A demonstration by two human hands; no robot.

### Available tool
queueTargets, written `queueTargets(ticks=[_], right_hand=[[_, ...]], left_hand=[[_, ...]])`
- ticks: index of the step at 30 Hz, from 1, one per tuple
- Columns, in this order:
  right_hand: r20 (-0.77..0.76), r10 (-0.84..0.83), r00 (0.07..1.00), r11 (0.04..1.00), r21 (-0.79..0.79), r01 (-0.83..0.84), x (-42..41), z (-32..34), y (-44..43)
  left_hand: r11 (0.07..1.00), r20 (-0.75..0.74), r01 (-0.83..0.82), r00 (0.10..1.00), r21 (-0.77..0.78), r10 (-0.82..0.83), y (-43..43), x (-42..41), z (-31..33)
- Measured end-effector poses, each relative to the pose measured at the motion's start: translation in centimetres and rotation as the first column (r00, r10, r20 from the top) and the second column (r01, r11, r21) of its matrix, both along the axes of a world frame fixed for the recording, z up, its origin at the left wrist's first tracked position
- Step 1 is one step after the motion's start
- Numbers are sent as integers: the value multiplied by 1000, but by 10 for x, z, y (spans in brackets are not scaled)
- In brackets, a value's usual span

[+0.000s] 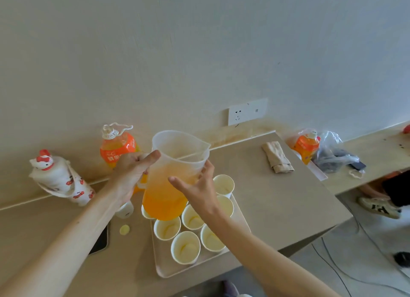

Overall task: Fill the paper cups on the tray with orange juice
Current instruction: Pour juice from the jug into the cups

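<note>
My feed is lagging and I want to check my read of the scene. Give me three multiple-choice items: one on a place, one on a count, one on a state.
1. Where is the pitcher?
A) held over the tray of paper cups
B) set down beside it
C) on the floor

2. How many orange juice bottles are in view?
A) one
B) four
C) two

3. How full is the pitcher?
A) empty
B) partly filled
C) brimming

Answers:
1 A: the left hand grips it and the right hand touches its wall with spread fingers, above the cups.
2 C: one stands behind the left hand, and another stands far right beside a plastic bag.
3 B: juice fills the lower part, and the top is clear.
</note>
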State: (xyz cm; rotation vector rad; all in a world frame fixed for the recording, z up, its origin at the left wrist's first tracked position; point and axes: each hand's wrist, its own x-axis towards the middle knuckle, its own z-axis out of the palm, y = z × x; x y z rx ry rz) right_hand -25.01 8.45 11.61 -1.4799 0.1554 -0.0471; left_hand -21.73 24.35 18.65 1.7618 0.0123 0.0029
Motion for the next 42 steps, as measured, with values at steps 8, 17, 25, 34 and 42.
queueTargets(ticks=[8, 17, 25, 34, 42], right_hand=[[-34, -56, 998, 998, 28, 57, -18, -10, -2], [-74, -46, 996, 995, 83, 52, -24, -25, -6], [-106, 5, 994, 993, 117, 7, -19, -33, -13], [-142, 68, 988, 987, 155, -45, -16, -42, -19], [-159, 78, 984, 982, 185, -48, -15, -45, -17]], left_hand=[[998, -75, -31, 997, 60, 35, -15, -4, -5], [996, -149, -54, 987, 74, 65, -28, -1, -9], [991, -175, -82, 980, 101, 99, -32, 1, -15], [980, -200, -119, 968, 162, 150, -40, 2, -16], [974, -241, -132, 955, 186, 176, -43, 3, -15]])
